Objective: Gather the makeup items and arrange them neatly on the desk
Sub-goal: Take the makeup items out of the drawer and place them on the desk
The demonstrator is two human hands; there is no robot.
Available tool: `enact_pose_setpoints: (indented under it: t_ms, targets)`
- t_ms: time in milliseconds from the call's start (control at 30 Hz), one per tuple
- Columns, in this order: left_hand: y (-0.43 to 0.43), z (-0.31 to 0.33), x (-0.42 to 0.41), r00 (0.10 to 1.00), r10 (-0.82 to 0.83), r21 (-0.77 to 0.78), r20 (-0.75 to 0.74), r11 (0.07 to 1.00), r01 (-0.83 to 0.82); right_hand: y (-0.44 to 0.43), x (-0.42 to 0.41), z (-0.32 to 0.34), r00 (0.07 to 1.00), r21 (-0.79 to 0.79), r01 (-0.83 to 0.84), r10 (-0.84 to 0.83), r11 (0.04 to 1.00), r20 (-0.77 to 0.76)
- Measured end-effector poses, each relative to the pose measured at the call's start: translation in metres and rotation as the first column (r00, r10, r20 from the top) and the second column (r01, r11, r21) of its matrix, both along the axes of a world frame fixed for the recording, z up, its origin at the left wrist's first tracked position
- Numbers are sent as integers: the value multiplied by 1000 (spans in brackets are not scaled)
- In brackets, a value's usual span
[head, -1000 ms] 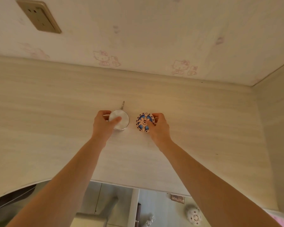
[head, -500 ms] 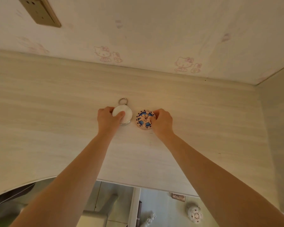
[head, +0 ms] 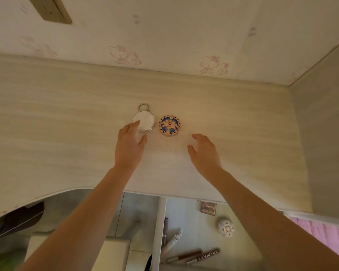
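**Head view: two compacts laid side by side at centre frame.** The white round compact (head: 145, 121) lies flat on the surface (head: 67, 124) with its metal ring (head: 144, 107) pointing up-frame toward the wall (head: 174, 32). The patterned round compact (head: 169, 125) lies just to its right, with a narrow gap between them. Their centres line up roughly left to right, which I read as the start of a tidy row.

The left hand (head: 129, 147) sits just below and left of the white compact. Its fingers (head: 134, 126) are straight, relaxed and holding nothing. One fingertip overlaps the compact's near-left rim, and I cannot tell whether it touches or hovers. I judge that position suited to a small nudge into line. The right hand (head: 204, 153) is to the lower right of the patterned compact and apart from it, its fingers (head: 197, 136) loosely spread and empty.

I judge both compacts to be placed, with the hands free for the next pickup.

At the bottom of the frame, below the surface's near edge, more makeup lies ungathered on a lower level; I cannot tell whether it is a drawer or a shelf. It holds:
- a small rectangular palette (head: 208, 209)
- an ornate round white case (head: 225, 227)
- a silvery tube (head: 172, 241)
- a brown-barrelled pencil (head: 184, 256)
- a stick labelled COLORKEY (head: 205, 256)

These lie scattered at mixed angles, well apart from the pair above, so I judge that most of the gathering remains.
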State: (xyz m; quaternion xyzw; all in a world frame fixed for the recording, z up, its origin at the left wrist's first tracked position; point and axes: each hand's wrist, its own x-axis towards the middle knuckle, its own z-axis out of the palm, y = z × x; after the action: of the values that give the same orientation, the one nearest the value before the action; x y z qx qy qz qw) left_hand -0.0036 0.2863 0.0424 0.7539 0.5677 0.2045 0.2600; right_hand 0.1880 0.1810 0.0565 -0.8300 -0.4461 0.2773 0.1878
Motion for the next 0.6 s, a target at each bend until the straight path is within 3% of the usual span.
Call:
enact_pose_setpoints:
  t_ms: [267, 433, 600]
  targets:
    - [-98, -3, -5, 957, -289, 116, 1, 951, 287, -112, -11, -5, 993, -36, -3, 7, 999, 119]
    - [-164, -9, 0, 895, -446, 164, -3, 883, 440, -188, -19, -7, 984, 50, -27, 18, 998, 176]
    - [-222, -29, 7, 828, -560, 132, -16, 820, 557, -251, -22, -24, 984, 60, -10, -1, 998, 177]
